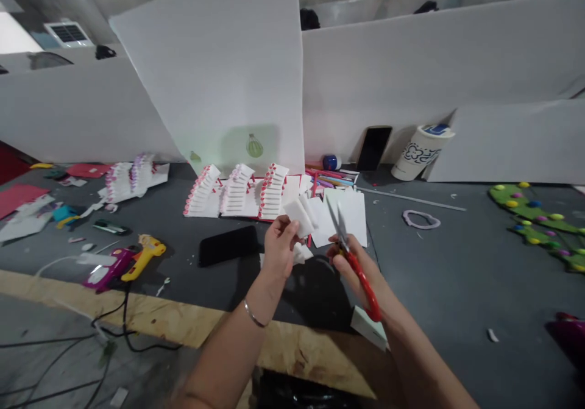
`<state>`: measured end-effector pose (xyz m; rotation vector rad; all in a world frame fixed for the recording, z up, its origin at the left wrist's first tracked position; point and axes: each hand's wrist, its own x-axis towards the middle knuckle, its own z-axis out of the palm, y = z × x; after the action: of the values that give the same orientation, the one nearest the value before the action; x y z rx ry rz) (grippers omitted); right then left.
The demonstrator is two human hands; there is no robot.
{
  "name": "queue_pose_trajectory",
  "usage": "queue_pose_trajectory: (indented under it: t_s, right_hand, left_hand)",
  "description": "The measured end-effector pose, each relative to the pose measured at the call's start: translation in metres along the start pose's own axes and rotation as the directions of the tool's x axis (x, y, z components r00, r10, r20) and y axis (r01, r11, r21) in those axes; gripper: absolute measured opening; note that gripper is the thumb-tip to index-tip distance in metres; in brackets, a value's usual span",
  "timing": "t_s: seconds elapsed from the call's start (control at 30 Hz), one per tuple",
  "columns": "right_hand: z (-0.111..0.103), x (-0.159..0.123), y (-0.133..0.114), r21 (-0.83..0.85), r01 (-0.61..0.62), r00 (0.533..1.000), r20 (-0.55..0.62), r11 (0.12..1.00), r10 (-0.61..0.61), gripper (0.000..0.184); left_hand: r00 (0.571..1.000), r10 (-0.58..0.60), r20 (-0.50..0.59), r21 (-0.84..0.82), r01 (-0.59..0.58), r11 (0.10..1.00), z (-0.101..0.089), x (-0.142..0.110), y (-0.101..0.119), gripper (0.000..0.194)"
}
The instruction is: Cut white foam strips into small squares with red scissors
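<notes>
My left hand (280, 244) pinches a small piece of folded white paper (299, 214) above the dark table. To its right, my right hand (354, 263) grips red-handled scissors (365, 287), their blades pointing up and slightly apart. The blades are a short way from the paper, not touching it. Behind the scissors lie white paper sheets (354, 211). More white scraps (301, 253) rest on the table just below my left hand. Past my hands stand several stepped rows of white paper strips with red tips (273, 192).
A black phone (228, 245) lies left of my hands. Further left are a yellow glue gun (145, 255) and a purple power strip (112, 269) with cables. A white cup (420, 153) and another phone (373, 148) stand at the back. Green pompom-dotted shapes (534, 214) lie right.
</notes>
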<state>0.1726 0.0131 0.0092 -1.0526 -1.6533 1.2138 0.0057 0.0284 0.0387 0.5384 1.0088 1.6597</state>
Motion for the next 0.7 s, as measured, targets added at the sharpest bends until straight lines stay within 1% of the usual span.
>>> queue_pose_trajectory:
  t_s: [0.1,0.23,0.47,0.7]
  right_hand:
    - [0.0046,-0.0044,-0.0025,-0.117,0.022,0.993,0.118,0.993,-0.008,0.035]
    - [0.0068,-0.0075,-0.0047,-0.129,0.031,0.985,0.172,0.991,-0.009,0.034]
    - [0.005,-0.0068,-0.0047,-0.162,0.022,0.987,0.158,0.987,0.004,0.033]
    - [0.0089,-0.0069,-0.0049,-0.221,0.029,0.992,0.127,0.975,-0.001,0.031]
  left_hand:
    - [0.999,0.035,-0.004,-0.018,-0.035,0.999,-0.002,0.001,0.0039,0.038]
    - [0.998,0.063,0.005,0.005,-0.063,0.998,-0.0012,-0.0007,0.0018,0.036]
    - [0.999,0.044,-0.001,0.052,-0.044,0.998,0.0018,-0.0029,0.0005,0.033]
    - [0.999,0.043,0.003,0.034,-0.043,0.999,0.0014,-0.0014,0.0008,0.033]
